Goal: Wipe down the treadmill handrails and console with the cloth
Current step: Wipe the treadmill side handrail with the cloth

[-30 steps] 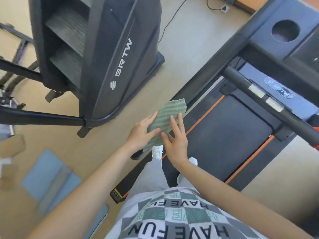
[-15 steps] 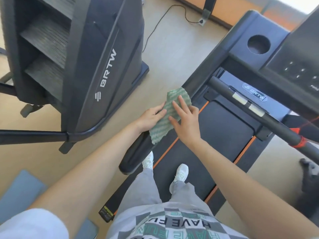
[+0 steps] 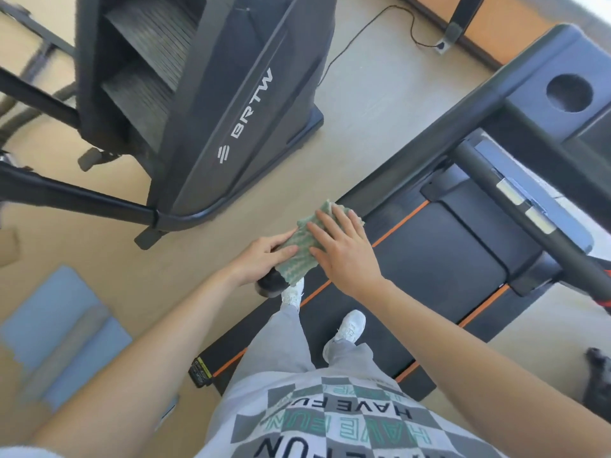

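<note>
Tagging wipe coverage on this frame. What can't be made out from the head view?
Head view:
- Left handrail: the stretch under the cloth is hidden by it, the left hand and the right hand.
- Console: mostly cut off by the right edge.
- Crossbar: its far end runs off the right edge.
- Dark object at the lower right edge: blurred, cut off, cannot be identified.

Tan floor (image 3: 363, 104), smooth, sunlit.
- 11 o'clock: black stair machine (image 3: 231, 104), marked BRTW, base frame flat on the floor.
- 6 through 2 o'clock: treadmill (image 3: 439, 259), black deck, orange edge stripes, lying diagonally.
- 8 o'clock: blue mats (image 3: 56, 312), overlapping.
- 9 o'clock, at frame edge: scrap of cardboard (image 3: 8, 246).
- 12 to 1 o'clock: thin black cable (image 3: 363, 31) trailing.
- 4 o'clock: dark object (image 3: 598, 381), not identifiable.
</note>
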{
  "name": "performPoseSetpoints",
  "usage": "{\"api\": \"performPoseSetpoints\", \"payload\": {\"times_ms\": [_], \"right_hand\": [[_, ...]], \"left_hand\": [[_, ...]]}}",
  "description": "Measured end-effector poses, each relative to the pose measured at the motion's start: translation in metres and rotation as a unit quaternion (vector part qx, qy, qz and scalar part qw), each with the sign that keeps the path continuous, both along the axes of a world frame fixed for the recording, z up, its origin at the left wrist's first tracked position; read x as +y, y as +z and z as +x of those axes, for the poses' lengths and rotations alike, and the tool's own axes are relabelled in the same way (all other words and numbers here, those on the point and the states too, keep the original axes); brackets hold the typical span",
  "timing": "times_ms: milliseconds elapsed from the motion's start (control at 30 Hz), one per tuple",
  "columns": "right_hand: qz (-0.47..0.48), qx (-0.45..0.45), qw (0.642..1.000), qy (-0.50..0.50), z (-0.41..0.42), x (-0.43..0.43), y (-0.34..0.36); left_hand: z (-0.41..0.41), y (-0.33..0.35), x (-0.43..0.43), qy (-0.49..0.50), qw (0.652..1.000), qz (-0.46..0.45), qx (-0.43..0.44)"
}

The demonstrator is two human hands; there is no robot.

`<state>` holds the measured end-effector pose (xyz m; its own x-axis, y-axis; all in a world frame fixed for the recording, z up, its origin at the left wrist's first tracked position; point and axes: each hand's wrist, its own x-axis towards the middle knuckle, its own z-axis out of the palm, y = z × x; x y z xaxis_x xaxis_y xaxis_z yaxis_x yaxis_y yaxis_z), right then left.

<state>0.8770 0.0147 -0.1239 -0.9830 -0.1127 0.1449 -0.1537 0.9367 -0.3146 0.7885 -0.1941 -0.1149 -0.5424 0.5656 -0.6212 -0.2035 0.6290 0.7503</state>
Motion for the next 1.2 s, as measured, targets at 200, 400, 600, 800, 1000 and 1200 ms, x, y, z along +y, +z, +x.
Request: {"api": "performPoseSetpoints", "payload": {"times_ms": [200, 400, 600, 800, 1000, 1200], "right_hand": [[0.046, -0.027, 0.994, 0.091, -0.010, -0.027, 0.000], [0.147, -0.195, 0.957, 0.159, -0.056, -0.028, 0.020], [0.186, -0.209, 0.951, 0.130, -0.069, 0.002, 0.022], [0.072, -0.100, 0.992, 0.032, -0.011, 0.001, -0.001], [-0.271, -0.094, 0.946, -0.153, 0.059, -0.040, -0.013], [-0.664, -0.220, 0.666, -0.261, 0.066, -0.047, -0.016]], "left_hand": [[0.041, -0.001, -0.033, 0.182, 0.983, 0.021, 0.011], [0.037, -0.012, -0.031, 0.205, 0.978, -0.027, -0.008], [0.028, -0.011, -0.003, 0.177, 0.983, -0.048, -0.020], [0.057, 0.002, 0.002, 0.074, 0.968, -0.110, 0.211], [0.085, 0.000, 0.011, 0.027, 0.908, -0.109, 0.404], [0.068, 0.008, 0.038, -0.066, 0.896, -0.103, 0.426]]}}
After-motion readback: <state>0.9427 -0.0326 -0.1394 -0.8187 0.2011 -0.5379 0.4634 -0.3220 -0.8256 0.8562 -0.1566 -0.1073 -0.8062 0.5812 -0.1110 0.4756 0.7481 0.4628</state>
